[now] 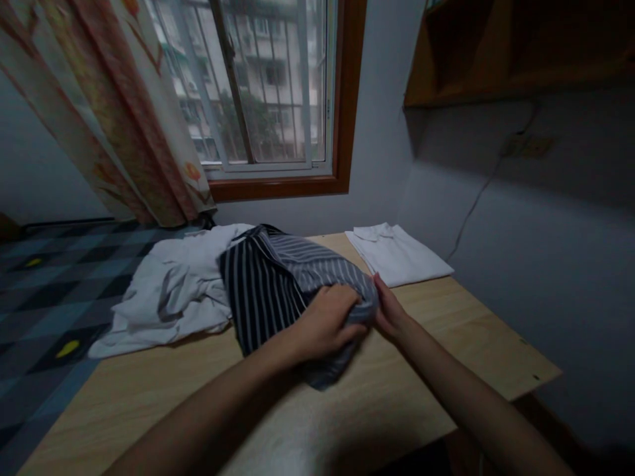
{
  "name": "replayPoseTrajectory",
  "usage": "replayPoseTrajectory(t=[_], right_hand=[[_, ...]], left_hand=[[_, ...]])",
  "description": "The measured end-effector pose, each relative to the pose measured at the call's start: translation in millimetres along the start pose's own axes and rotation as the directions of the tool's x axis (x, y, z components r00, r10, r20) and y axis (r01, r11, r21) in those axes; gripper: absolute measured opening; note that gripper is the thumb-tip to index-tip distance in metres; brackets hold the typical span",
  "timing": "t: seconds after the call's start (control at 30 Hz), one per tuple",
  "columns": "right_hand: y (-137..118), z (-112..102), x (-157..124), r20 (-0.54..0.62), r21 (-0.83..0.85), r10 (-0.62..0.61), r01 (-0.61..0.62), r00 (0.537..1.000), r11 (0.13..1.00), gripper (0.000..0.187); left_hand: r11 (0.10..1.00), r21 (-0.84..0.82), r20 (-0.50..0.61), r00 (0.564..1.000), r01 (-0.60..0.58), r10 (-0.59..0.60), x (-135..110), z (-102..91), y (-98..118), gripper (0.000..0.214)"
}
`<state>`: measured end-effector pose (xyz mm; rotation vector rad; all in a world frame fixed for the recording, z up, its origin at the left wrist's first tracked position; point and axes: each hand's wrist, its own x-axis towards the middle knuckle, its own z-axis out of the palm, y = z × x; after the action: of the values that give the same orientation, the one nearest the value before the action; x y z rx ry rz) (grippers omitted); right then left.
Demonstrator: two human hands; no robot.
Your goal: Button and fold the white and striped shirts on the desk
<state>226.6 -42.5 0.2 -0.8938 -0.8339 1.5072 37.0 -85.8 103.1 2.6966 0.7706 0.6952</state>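
Note:
A dark shirt with pale stripes [262, 291] lies bunched over the middle of the wooden table [411, 370], its lighter inner side partly turned out. My left hand [331, 317] is curled over the right part of the shirt and grips the cloth. At the shirt's right edge, my right hand [389, 309] pinches the fabric, its fingers partly hidden behind the cloth. The shirt's near end hangs below my left hand, slightly blurred.
A crumpled white garment [183, 284] lies left of the shirt, reaching the checked bedspread [40, 297]. A folded white shirt [399, 254] rests at the table's back right. Behind are a window [268, 86] and curtain [114, 99]; a wooden shelf [471, 53] hangs upper right.

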Motion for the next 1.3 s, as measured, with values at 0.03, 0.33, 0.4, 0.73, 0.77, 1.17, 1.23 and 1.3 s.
replayPoseTrajectory(t=[0.03,0.33,0.4,0.73,0.77,1.17,1.23,1.3], right_hand=[[-0.1,3.2,-0.6,0.028,0.026,0.032,-0.033,0.999,0.999,0.045],[-10.3,-47.1,8.2,-0.34,-0.143,-0.142,0.099,0.93,0.985,0.037],[-18.3,-60.4,11.7,-0.434,-0.25,-0.226,0.125,0.872,0.96,0.037],[-21.4,-55.9,-41.8,0.008,-0.898,-0.52,0.235,0.854,0.373,0.065],[-16.3,-54.2,-47.7,0.02,-0.896,-0.498,0.236,0.867,0.376,0.068],[-10.8,-68.1,-65.4,-0.397,-0.266,-0.08,-0.031,0.914,0.963,0.059],[-19.5,-58.4,-72.9,-0.16,-0.222,0.038,-0.074,0.986,0.972,0.045],[-25.1,-53.2,-75.2,-0.002,-0.187,0.075,-0.074,0.997,0.979,0.033]], left_hand=[[0.998,-0.004,0.097,0.994,-0.058,0.058,-3.5,10.7,4.1,0.027],[0.929,0.28,0.099,0.955,0.244,-0.28,-57.8,20.6,-49.0,0.071],[0.875,0.332,0.139,0.899,0.353,-0.416,-67.3,24.8,-65.1,0.087],[0.825,0.406,0.089,0.881,0.393,-0.464,-75.1,44.4,-71.3,0.051],[0.827,0.405,0.074,0.887,0.391,-0.456,-73.7,43.9,-70.9,0.045],[0.896,-0.103,0.24,0.885,0.432,-0.399,-64.6,26.5,-71.8,0.035],[0.889,-0.073,0.288,0.863,0.451,-0.414,-60.3,15.6,-74.9,0.045],[0.867,0.097,0.14,0.856,0.488,-0.498,-58.6,7.6,-82.3,0.044]])
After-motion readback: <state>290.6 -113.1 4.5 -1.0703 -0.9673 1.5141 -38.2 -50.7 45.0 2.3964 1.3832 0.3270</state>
